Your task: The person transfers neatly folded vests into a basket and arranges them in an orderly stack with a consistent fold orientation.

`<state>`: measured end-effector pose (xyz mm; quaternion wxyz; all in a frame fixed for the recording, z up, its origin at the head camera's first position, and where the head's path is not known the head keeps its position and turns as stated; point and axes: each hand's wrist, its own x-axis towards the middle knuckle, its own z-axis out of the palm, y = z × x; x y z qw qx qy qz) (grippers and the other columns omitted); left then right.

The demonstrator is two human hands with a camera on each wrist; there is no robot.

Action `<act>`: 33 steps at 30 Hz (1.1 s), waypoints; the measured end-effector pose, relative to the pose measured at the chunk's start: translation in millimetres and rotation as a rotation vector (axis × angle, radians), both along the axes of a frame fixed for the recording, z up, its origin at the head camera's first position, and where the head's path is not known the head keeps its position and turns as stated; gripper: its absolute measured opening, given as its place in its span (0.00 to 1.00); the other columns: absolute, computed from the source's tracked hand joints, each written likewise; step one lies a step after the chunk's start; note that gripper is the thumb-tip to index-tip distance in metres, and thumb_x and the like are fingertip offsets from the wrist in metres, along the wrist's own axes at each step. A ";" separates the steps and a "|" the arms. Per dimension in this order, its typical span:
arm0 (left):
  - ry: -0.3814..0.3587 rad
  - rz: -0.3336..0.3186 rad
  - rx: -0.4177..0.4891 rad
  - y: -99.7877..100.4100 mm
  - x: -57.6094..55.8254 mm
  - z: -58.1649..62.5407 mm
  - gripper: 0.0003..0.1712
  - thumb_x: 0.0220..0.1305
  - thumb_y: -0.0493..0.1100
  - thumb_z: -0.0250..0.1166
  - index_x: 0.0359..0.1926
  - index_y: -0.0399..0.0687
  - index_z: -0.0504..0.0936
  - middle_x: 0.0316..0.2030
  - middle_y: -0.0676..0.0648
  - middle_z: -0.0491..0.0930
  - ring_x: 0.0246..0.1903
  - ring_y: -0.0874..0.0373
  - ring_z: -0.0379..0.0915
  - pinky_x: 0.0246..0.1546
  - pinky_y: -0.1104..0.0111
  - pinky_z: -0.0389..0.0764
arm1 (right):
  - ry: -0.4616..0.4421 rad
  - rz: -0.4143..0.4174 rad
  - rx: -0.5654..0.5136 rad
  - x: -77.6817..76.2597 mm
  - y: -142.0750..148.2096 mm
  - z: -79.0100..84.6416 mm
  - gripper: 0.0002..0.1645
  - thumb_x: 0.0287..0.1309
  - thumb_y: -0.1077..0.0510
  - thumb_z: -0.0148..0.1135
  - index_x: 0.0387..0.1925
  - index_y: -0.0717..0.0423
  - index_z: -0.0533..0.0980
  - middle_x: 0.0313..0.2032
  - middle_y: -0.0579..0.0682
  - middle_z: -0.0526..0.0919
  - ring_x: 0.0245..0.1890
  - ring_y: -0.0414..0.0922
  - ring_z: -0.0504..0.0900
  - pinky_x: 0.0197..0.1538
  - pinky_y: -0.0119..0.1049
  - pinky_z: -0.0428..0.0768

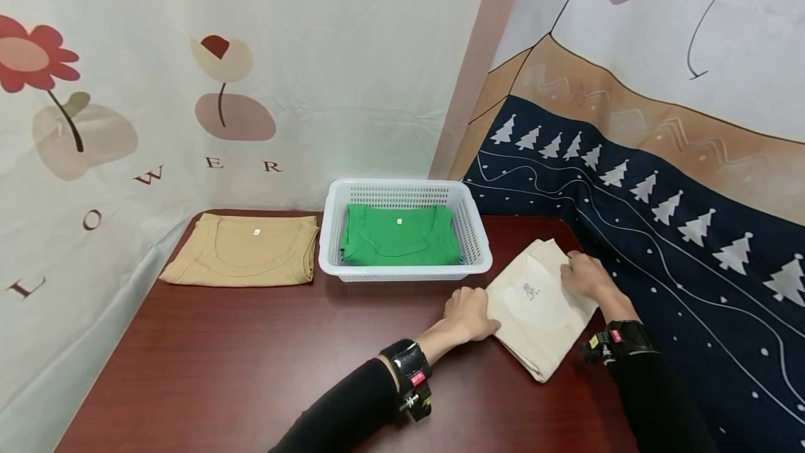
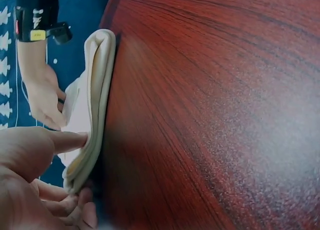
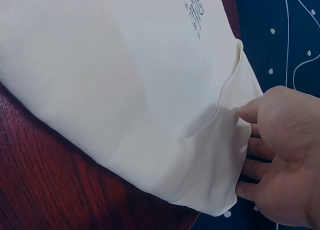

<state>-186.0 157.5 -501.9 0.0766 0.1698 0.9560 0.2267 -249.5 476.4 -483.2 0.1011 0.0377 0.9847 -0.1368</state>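
Observation:
A folded cream T-shirt (image 1: 534,327) lies slanted at the right side of the table, its neckline and small dark print facing up. My left hand (image 1: 468,314) pinches its left edge; in the left wrist view the thumb presses on top of the layered fold (image 2: 95,105) and the other fingers reach beneath. On the opposite edge is my right hand (image 1: 588,275). The right wrist view shows that hand (image 3: 290,150) gripping the fabric near the collar, thumb above and fingertips tucked partly out of sight under the edge.
A white perforated basket (image 1: 405,272) at the back of the table (image 1: 251,362) holds a folded green T-shirt (image 1: 402,240). To its left lies a folded tan T-shirt (image 1: 251,254). Patterned cloth (image 1: 692,285) hangs along the table's right edge, and a pale curtain (image 1: 352,89) hangs behind.

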 end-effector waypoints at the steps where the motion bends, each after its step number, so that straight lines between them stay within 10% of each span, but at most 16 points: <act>1: -0.023 0.015 0.023 -1.1 -0.7 0.3 0.21 0.58 0.59 0.85 0.31 0.50 0.86 0.41 0.44 0.92 0.42 0.49 0.90 0.35 0.60 0.88 | -0.005 -0.009 -0.002 0.2 1.6 0.3 0.37 0.86 0.56 0.42 0.80 0.83 0.59 0.76 0.85 0.66 0.73 0.80 0.71 0.74 0.73 0.76; 8: -0.140 0.054 0.196 -12.3 -0.8 3.8 0.28 0.57 0.52 0.83 0.19 0.54 0.71 0.26 0.51 0.82 0.32 0.53 0.82 0.31 0.61 0.82 | -0.032 -0.043 -0.055 5.7 10.6 2.6 0.38 0.86 0.49 0.45 0.74 0.82 0.68 0.68 0.85 0.74 0.65 0.80 0.76 0.66 0.71 0.81; 14: -0.172 0.041 0.332 -24.6 3.9 6.2 0.23 0.54 0.46 0.81 0.16 0.56 0.75 0.21 0.57 0.76 0.29 0.58 0.74 0.30 0.66 0.77 | -0.056 -0.076 -0.132 10.3 16.9 5.7 0.25 0.84 0.47 0.54 0.37 0.64 0.80 0.33 0.56 0.78 0.35 0.53 0.77 0.39 0.42 0.74; 33: -0.230 0.016 0.492 -62.3 10.5 -1.2 0.08 0.61 0.43 0.73 0.31 0.50 0.81 0.31 0.56 0.82 0.38 0.59 0.76 0.41 0.69 0.79 | -0.143 -0.081 -0.409 42.4 1.5 1.7 0.22 0.85 0.51 0.59 0.29 0.56 0.74 0.24 0.46 0.72 0.27 0.45 0.76 0.32 0.39 0.78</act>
